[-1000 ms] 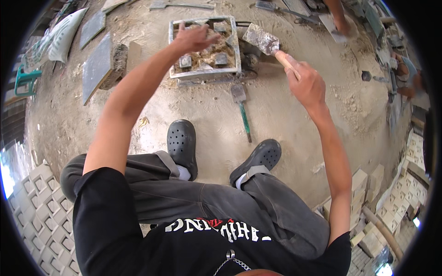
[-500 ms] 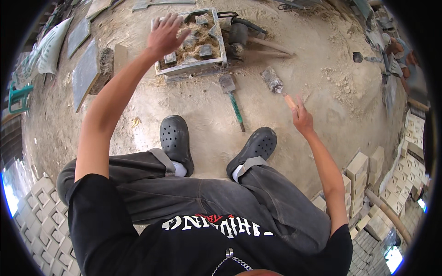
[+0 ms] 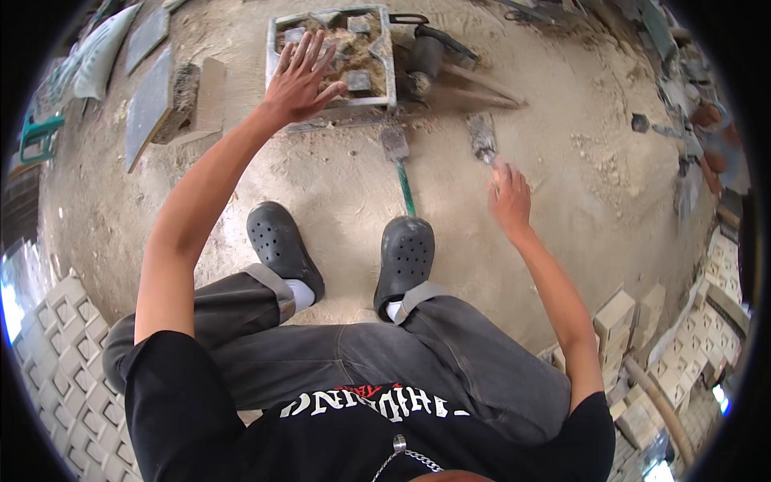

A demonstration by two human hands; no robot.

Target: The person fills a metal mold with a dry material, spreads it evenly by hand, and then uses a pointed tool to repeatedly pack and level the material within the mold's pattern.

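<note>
Head view: nearest, the right hand (image 3: 511,197) clenches the wooden handle of a mortar-caked steel trowel (image 3: 483,138), blade on sandy ground. Farther off, the left hand (image 3: 299,79) hangs released, fingers spread, over the near rim of a grey square metal mould (image 3: 389,60) packed with crumbly mix.

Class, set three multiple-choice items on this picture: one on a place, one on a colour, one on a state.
1. Where is the left hand?
A. over the mould
B. on a shoe
C. on the stacked blocks

2. What colour is the handle of the trowel lying on the ground between the hands?
A. red
B. green
C. yellow

3. How is the right hand?
A. open and empty
B. gripping a trowel
C. flat on the ground

Answers: 1 A, the spread fingers lie over the mould's near left corner. 2 B, the shaft shows green. 3 B, the fingers close on the handle with the blade ahead.
</note>
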